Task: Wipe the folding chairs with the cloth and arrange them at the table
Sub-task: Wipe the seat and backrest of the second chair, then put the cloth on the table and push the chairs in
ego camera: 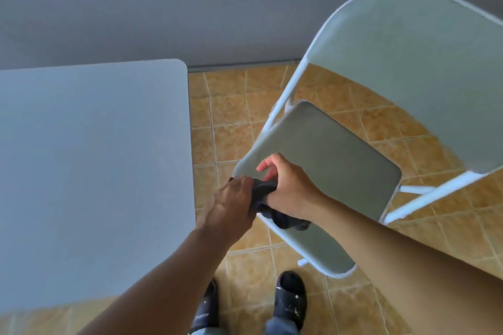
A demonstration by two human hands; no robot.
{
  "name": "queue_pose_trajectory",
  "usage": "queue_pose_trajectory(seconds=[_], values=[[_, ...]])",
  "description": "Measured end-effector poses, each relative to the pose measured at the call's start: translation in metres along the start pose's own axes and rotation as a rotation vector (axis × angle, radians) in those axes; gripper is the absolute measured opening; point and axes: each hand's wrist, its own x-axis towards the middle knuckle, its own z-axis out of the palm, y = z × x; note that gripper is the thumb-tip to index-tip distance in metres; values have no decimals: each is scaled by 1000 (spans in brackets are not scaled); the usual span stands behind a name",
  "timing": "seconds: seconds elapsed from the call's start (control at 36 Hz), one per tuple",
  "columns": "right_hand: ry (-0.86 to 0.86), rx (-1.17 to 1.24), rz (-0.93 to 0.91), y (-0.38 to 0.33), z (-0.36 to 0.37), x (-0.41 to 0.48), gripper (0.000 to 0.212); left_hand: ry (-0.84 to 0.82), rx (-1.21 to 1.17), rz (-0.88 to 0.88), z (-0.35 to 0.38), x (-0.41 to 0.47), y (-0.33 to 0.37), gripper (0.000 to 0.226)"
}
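Observation:
A white folding chair (340, 160) stands unfolded on the tiled floor, to the right of the white table (89, 171). Its grey seat faces me and its backrest rises at the upper right. A dark cloth (283, 216) is bunched over the seat's near left corner. My right hand (285, 185) grips the cloth from the right, fingers curled over it. My left hand (231, 204) holds the cloth's left end, just off the seat's edge. Both hands are close together on the cloth.
A grey wall (190, 3) runs behind the table and chair. Orange floor tiles (226, 122) show in the gap between table and chair. My feet in dark slippers (290, 294) stand near the seat's front corner.

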Motion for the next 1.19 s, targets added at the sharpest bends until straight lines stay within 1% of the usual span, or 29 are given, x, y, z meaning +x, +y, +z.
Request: queue_pose_trajectory(seconds=[0.06, 0.11, 0.19, 0.25, 0.33, 0.39, 0.44, 0.53, 0.56, 0.64, 0.72, 0.75, 0.86, 1.0, 1.08, 1.19], values=[[-42, -6, -9, -15, 16, 0, 50, -13, 109, -8, -11, -10, -23, 24], [-133, -81, -49, -29, 31, 0, 46, -25, 169, -3, -23, -19, -49, 23], [-264, -332, -126, -47, 49, 3, 48, -48, 211, 26, -43, -27, -82, 22], [-254, -500, -194, -58, 59, 8, 40, -61, 248, 44, -58, -29, -100, 18], [-167, -575, -235, -77, 73, 19, 30, -35, 288, 34, -77, -29, -126, 16], [-131, -578, -248, -90, 82, 30, 27, -18, 290, 18, -91, -30, -141, 19], [-130, -519, -246, -106, 90, 41, 30, -8, 268, -5, -104, -30, -155, 24], [-201, -292, -148, -128, 95, 55, 44, -15, 173, -49, -120, -34, -171, 32], [-228, -241, -113, -134, 97, 59, 45, -22, 138, -59, -123, -36, -175, 33], [-257, -155, -70, -146, 103, 70, 38, -18, 72, -58, -118, -45, -188, 38], [-282, -131, -63, -153, 110, 77, 28, 6, 52, -16, -105, -50, -193, 58], [-298, -133, -67, -155, 112, 79, 27, 21, 54, -14, -102, -49, -192, 58], [-377, -134, -63, -159, 112, 83, 33, 88, 20, -155, -90, -44, -195, 55], [-438, -156, -6, -156, 106, 90, 47, 106, 51, -88, -86, -41, -200, 31], [-479, -185, 20, -155, 105, 91, 50, 136, 90, -80, -90, -39, -200, 28], [-528, -342, 9, -161, 106, 88, 55, 78, 125, -51, -97, -37, -204, 20]])
